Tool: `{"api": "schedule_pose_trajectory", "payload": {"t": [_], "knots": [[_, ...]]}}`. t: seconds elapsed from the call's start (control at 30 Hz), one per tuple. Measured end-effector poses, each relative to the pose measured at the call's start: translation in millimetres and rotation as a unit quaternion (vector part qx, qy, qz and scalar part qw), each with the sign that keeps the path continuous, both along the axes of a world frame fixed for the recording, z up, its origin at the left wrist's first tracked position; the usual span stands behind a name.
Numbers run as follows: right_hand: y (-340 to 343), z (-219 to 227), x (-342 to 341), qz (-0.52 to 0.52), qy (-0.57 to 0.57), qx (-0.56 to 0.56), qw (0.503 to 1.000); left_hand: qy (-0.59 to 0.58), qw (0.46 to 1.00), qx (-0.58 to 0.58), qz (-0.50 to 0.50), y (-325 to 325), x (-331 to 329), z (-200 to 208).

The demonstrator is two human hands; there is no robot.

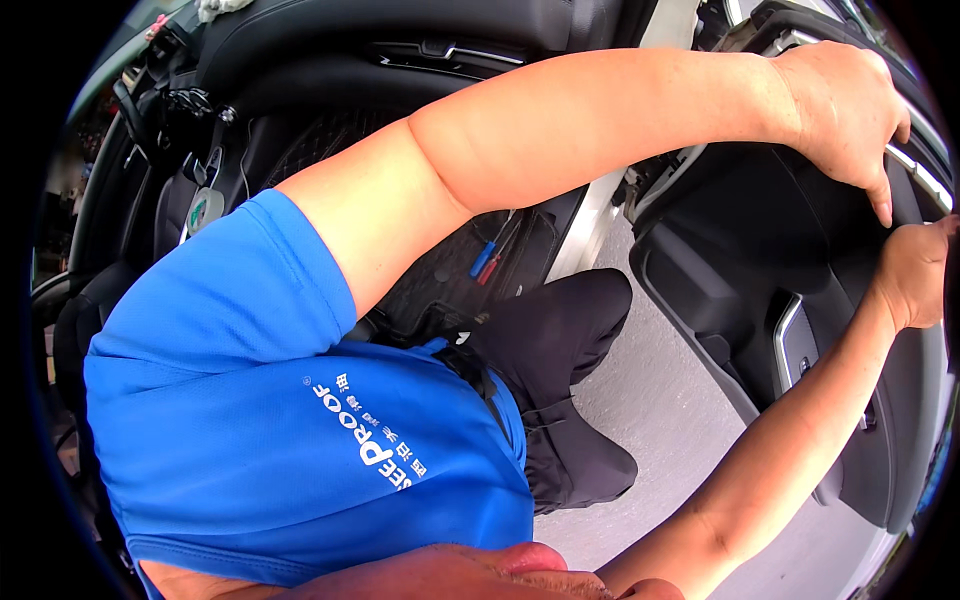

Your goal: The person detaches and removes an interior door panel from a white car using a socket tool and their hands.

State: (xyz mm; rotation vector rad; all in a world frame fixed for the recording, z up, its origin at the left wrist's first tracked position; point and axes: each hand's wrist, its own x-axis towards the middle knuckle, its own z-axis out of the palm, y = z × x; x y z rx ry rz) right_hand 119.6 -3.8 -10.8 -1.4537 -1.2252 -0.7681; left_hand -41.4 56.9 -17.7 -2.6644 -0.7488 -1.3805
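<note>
An open car door (740,220) with a black inner panel stands at my right. My left hand (838,115) is at its upper edge, the fingers bent over the edge and the thumb side pointing down along the panel. A pale strip (922,178) runs along that edge between my two hands. Farther back along the same edge, my right hand (912,275) is closed at the rim, with its fingertips partly hidden at the picture's border. The grip of both hands is partly hidden from view.
Two screwdrivers, one with a blue handle (482,260) and one with a red handle (488,270), lie on the dark floor mat. The black dashboard (330,50) is ahead. A door pull (797,335) is on the panel. Grey ground (655,400) shows between the door and my legs.
</note>
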Motion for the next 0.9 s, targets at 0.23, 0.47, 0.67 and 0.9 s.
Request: {"api": "schedule_pose_trajectory", "payload": {"t": [0.23, 0.47, 0.67, 0.9], "knots": [[-6, 0, -7, -0.058, -0.004, -0.016, 0.998, -0.361, 0.918, -0.160, -0.042, 19, -47, -46], [6, -6, 31, -0.196, 0.147, -0.144, 0.959, -0.314, 0.933, -0.176, 0.002, 33, -29, -123], [10, -6, 24, -0.172, -0.063, -0.018, 0.983, -0.195, 0.962, -0.190, -0.031, 31, -18, -117], [3, -8, -4, -0.020, -0.012, 0.053, 0.998, -0.146, 0.989, -0.014, -0.014, 34, -7, -113]]}}
